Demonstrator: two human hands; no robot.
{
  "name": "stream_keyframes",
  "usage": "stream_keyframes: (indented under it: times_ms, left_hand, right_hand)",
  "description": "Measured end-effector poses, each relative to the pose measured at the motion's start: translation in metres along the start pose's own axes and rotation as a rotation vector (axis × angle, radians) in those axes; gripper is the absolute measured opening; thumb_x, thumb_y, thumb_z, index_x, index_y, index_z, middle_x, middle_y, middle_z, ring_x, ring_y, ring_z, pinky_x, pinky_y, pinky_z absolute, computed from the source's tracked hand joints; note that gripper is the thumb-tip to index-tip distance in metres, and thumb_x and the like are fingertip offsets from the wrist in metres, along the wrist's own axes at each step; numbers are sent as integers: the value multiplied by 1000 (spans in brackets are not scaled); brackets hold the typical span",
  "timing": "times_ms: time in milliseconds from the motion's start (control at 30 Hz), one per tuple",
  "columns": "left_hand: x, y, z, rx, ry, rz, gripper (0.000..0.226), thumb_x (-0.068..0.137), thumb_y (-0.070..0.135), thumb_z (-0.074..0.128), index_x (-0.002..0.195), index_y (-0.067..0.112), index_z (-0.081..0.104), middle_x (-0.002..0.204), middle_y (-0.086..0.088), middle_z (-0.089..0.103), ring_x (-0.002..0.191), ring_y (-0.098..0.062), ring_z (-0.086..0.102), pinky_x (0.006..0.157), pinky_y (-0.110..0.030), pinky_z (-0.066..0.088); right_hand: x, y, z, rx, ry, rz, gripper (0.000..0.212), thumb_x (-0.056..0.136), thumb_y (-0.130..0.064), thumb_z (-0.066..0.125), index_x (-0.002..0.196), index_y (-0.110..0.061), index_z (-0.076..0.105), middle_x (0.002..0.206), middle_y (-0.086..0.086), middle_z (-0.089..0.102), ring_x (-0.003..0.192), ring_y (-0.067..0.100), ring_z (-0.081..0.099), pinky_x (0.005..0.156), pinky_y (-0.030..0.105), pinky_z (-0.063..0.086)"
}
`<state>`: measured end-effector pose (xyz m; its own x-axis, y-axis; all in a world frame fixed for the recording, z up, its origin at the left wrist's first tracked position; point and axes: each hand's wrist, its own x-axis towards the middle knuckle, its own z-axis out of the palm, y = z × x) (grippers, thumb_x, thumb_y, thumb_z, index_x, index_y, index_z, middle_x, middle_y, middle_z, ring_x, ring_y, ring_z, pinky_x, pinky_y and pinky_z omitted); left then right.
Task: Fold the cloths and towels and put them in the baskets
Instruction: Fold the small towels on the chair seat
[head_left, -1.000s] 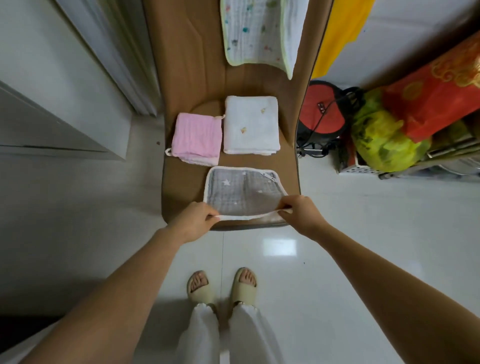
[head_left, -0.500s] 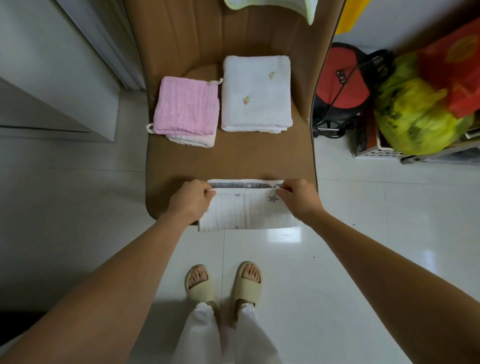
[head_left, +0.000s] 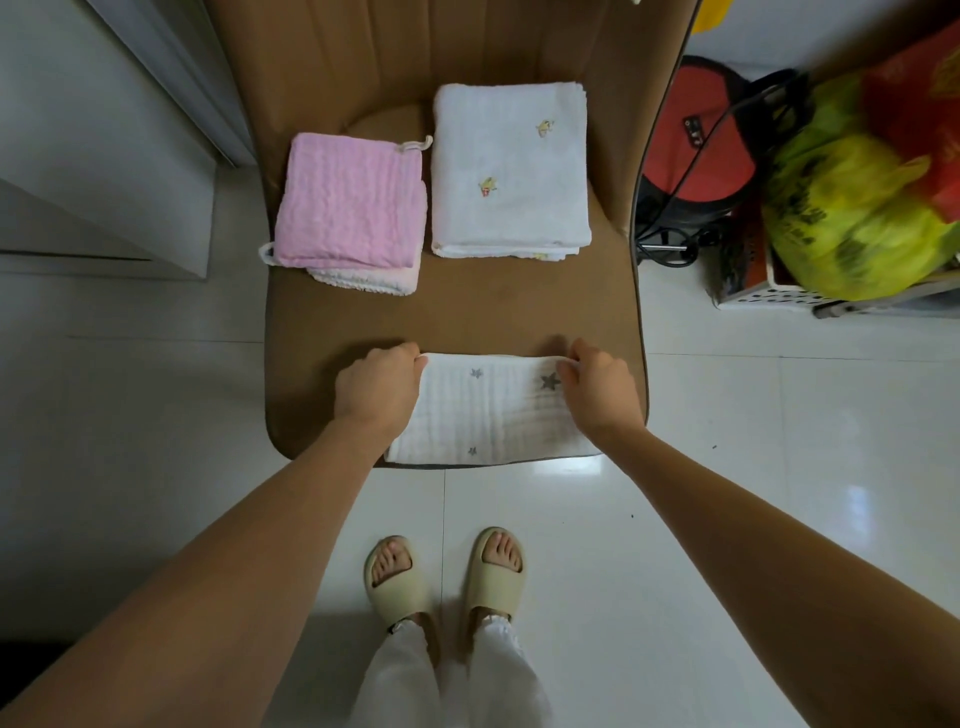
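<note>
A: Starting nearest the person, what are the hands doing?

B: The left hand (head_left: 382, 387) and the right hand (head_left: 597, 387) are each pinching a far corner of the star-print cloth (head_left: 488, 415), fingers curled over its far edge. The cloth is lying flat at the near edge of the brown chair seat (head_left: 467, 317), which is serving as the surface, and its near hem is hanging just over the rim.

A: So that one is being folded?

B: I'm judging it as mid-fold: it is looking like a doubled strip, and it is probably needing another fold before it matches the others.

A: And farther back?

B: Two pieces are already sitting folded on the seat. The pink cloth (head_left: 350, 208) is lying on the left, with a paler layer peeking out beneath its near edge, and the white towel (head_left: 511, 166) is lying just beside it on the right, not quite touching.

A: Anything going into baskets yet?

B: Nothing that I can see. A white perforated basket (head_left: 763, 300) is showing on the floor to the right, under a yellow-green bag (head_left: 852, 218), but whether it is meant for these is unclear. So folding is looking well along, and the putting away is not yet started.
</note>
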<state>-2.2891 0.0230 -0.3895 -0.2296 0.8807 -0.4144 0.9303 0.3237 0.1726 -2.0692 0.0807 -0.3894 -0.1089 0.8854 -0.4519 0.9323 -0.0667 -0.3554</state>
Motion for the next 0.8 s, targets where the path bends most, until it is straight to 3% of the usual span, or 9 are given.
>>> stream_keyframes:
  times_ms: [67,133,233,300,433,633,800]
  left_hand:
    - [0,2,0,49,-3,-18,32,103,33,32,104,12,56,93,-8,67,74,-25,59,57,-30,35]
    - [-1,5,0,85,22,-45,29,102,33,35,107,12,54,97,-10,66,83,-27,63,59,-31,37]
    - [-2,12,3,107,120,11,31,97,35,46,117,11,49,113,-10,55,101,-25,54,71,-34,43]
    - [1,13,7,96,133,58,35,94,38,52,117,12,49,115,-9,51,105,-25,48,82,-35,41]
    - [9,10,10,43,208,67,39,89,43,59,114,12,53,118,-10,50,105,-27,47,86,-39,39]
    - [20,1,15,53,144,60,36,95,43,49,97,9,61,102,-11,57,99,-28,48,85,-40,37]
    - [19,-7,12,125,121,87,37,98,43,42,103,8,53,105,-10,57,96,-26,54,77,-37,42]
  right_hand:
    - [1,-2,3,-65,12,1,18,95,-18,45,108,-9,51,99,15,61,87,32,56,64,35,44]
    - [1,-4,2,-119,59,-6,24,91,-20,51,113,-9,48,112,12,54,104,30,50,76,39,45]
    - [4,-6,-2,-251,44,17,37,91,-30,56,119,-10,43,119,11,52,111,30,47,92,40,42]
    - [9,-6,-4,-238,-28,55,31,92,-31,54,113,-9,46,111,12,59,105,32,52,89,42,44]
    - [16,-6,-7,-11,-162,67,13,89,-27,59,92,-14,58,88,6,64,86,28,60,71,39,52]
    - [19,-10,-10,188,-104,-69,13,90,-23,59,86,-10,59,80,6,64,75,23,59,71,42,54]
    - [22,-15,-3,178,-60,-141,14,94,-25,54,89,-12,54,79,1,62,74,22,58,66,39,50]
